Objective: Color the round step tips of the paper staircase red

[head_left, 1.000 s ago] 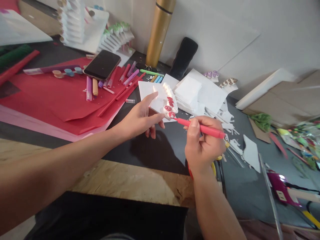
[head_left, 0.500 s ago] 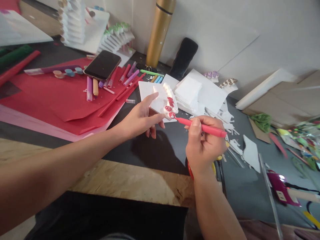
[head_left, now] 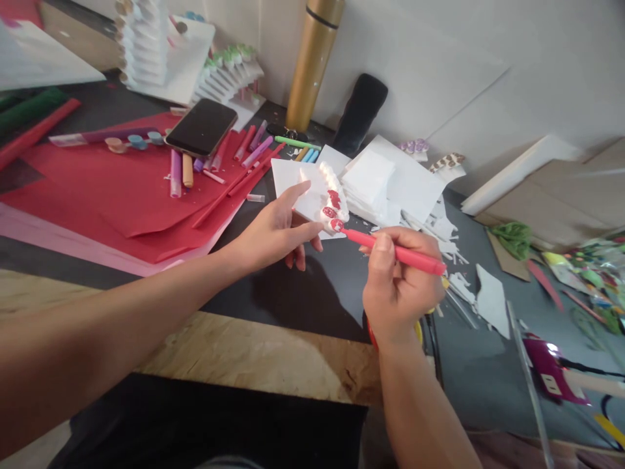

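My right hand [head_left: 403,277] grips a red felt-tip marker [head_left: 415,258], its tip touching the lowest rounded end of a white bumpy model [head_left: 328,174]. Red colour covers several patches on the model's lower part; the upper part is white. The model rests on a white board [head_left: 288,176]. My left hand [head_left: 280,238] holds the board's near edge, thumb and index finger above, the other fingers curled below. One fingertip lies right beside the reddened end.
Red sheets [head_left: 122,195] with loose markers and a phone [head_left: 202,133] lie left. Behind stand a gold bottle [head_left: 312,71] and a black case [head_left: 360,111]. White sheets [head_left: 400,169] and scraps lie right, with a magenta device [head_left: 549,368] farther out.
Almost nothing differs. The rear end of the marker has dipped slightly, while its tip stays on the same end of the model. My left hand keeps its place.
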Demonstrator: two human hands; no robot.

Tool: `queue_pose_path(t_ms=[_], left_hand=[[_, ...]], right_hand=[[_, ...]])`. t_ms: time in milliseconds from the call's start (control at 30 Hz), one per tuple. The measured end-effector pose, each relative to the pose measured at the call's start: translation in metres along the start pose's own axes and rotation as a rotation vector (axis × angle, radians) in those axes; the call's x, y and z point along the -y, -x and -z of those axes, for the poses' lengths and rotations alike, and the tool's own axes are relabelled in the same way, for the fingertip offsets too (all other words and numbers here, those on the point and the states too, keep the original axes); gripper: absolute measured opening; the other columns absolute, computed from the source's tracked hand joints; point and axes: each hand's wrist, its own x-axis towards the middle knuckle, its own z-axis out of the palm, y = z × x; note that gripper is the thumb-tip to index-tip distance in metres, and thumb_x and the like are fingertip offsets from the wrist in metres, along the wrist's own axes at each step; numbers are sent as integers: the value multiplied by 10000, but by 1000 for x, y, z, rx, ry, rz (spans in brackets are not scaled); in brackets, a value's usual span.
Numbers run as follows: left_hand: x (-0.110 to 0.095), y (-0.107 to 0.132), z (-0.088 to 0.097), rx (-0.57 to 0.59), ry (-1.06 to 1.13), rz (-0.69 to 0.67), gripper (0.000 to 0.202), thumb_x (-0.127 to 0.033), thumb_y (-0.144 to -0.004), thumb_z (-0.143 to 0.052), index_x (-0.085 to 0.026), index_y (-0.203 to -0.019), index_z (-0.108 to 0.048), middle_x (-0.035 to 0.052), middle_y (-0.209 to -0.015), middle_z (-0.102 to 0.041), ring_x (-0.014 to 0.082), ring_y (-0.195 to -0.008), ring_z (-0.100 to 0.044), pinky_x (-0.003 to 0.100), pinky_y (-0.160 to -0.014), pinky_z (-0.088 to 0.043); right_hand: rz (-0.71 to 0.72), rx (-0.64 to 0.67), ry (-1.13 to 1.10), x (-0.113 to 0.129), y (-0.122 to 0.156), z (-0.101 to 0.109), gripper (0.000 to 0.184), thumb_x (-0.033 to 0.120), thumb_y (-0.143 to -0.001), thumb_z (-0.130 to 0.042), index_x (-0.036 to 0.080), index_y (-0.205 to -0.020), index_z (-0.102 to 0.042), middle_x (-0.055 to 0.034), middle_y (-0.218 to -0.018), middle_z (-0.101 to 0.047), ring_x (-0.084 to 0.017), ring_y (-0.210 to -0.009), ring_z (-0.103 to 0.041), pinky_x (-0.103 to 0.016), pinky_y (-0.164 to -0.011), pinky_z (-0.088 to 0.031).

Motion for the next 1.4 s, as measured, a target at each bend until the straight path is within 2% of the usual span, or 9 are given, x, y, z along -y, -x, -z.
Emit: queue_pose_path(t_ms=[233, 433, 667, 967, 1400], left_hand=[[-1, 0, 0, 4, -1, 1, 896, -386, -860, -689, -230, -1566, -160, 56, -796, -741, 163, -435, -646, 225, -376, -457], [-1, 0, -1, -2, 0, 0, 891, -358, -863, -682, -218, -1569, -159, 56, -791, -742, 162, -433, -642, 233, -379, -469], [0, -1, -1, -1, 7, 0, 909, -355, -858, -686, -203, -1572, -146, 66, -795, -744, 161, -435, -645, 224, -373, -461], [0, -1, -1, -5, 1, -2, 870, -327, -875, -669, -200, -1566, -155, 56, -780, -739, 155, -424, -639, 212, -371, -456], [2, -1, 1, 7, 1, 1, 861, -351, -884, -668, -237, -1565, -155, 61, -804, -738, 149, -435, -644, 209, -382, -463]], right_hand=[[71, 11, 23, 2, -2, -1, 69, 164, -892, -572, 213, -933, -598, 29, -816, -681, -106, -750, -663, -283, -721, -537], [57, 38, 8, 1, -1, -1, 80, 170, -888, -580, 217, -951, -596, 25, -849, -682, -109, -744, -669, -284, -701, -536], [51, -15, 17, 2, -1, 1, 64, 162, -879, -587, 202, -924, -610, 27, -816, -675, -104, -710, -669, -276, -687, -536], [49, 3, 16, 0, 0, -2, 69, 157, -877, -591, 201, -930, -602, 27, -826, -675, -102, -721, -665, -278, -705, -544], [26, -28, 29, 1, -1, 0, 37, 184, -891, -578, 203, -899, -610, 29, -787, -666, -109, -716, -665, -281, -699, -537]])
